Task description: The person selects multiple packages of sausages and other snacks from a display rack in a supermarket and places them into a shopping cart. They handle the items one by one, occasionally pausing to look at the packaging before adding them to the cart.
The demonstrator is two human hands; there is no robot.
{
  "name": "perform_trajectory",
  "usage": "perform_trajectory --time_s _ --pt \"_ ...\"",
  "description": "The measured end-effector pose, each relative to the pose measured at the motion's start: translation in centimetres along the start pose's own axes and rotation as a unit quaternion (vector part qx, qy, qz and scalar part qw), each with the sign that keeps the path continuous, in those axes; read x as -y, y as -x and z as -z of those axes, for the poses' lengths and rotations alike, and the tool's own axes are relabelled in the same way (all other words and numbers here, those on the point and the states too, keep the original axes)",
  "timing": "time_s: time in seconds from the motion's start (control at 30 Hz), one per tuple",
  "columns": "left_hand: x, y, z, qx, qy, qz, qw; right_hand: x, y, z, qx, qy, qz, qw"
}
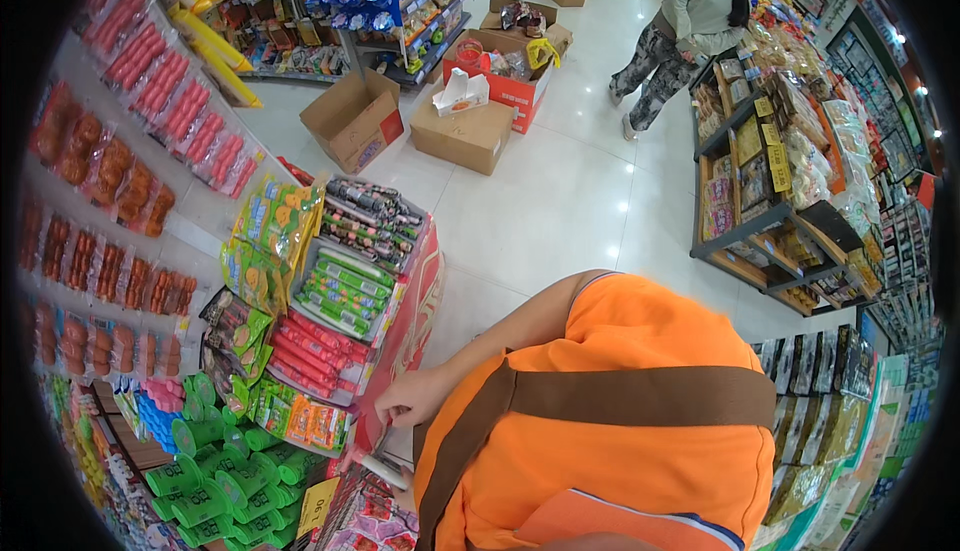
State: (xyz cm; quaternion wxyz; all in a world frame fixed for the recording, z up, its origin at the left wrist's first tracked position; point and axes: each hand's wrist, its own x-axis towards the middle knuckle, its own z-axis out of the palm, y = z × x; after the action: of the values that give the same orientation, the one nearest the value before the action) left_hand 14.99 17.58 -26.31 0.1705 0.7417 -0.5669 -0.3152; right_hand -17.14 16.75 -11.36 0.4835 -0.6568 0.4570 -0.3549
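My right hand (408, 398) hangs beside the display stand, its fingers curled; whether anything is in them I cannot make out. Just below it, a sliver of my left hand (404, 498) shows next to a white bar-like thing (381, 470); my orange shirt (610, 451) with its brown strap (640, 396) hides most of that hand. Left of my right hand, the stand holds red snack packs (308, 351), green snack packs (347, 293), dark striped packs (372, 221) and small orange packs (317, 423).
Green cups (230, 481) and hanging packaged sausages (180, 81) fill the left. Cardboard boxes (460, 139) stand on the tiled floor (560, 221) ahead. A person (690, 21) is near wooden shelves (745, 241) at the far right. Dark and gold packs (820, 411) are stacked behind my shirt.
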Motion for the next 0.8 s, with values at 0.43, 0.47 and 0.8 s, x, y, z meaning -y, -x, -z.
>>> perform_trajectory --time_s 0.43,0.47,0.8 --pt "-2.8 0.1 2.5 0.084 0.133 0.0 0.988 -1.4 10.4 4.1 0.041 0.009 0.032 0.999" --pt "-3.4 1.1 2.5 0.027 0.065 -0.028 0.997 -1.6 11.1 4.3 0.032 0.01 0.023 0.999" --pt "-6.9 6.5 1.7 -0.18 -0.196 0.007 0.964 -1.4 15.1 5.5 0.166 -0.06 -0.044 0.983"
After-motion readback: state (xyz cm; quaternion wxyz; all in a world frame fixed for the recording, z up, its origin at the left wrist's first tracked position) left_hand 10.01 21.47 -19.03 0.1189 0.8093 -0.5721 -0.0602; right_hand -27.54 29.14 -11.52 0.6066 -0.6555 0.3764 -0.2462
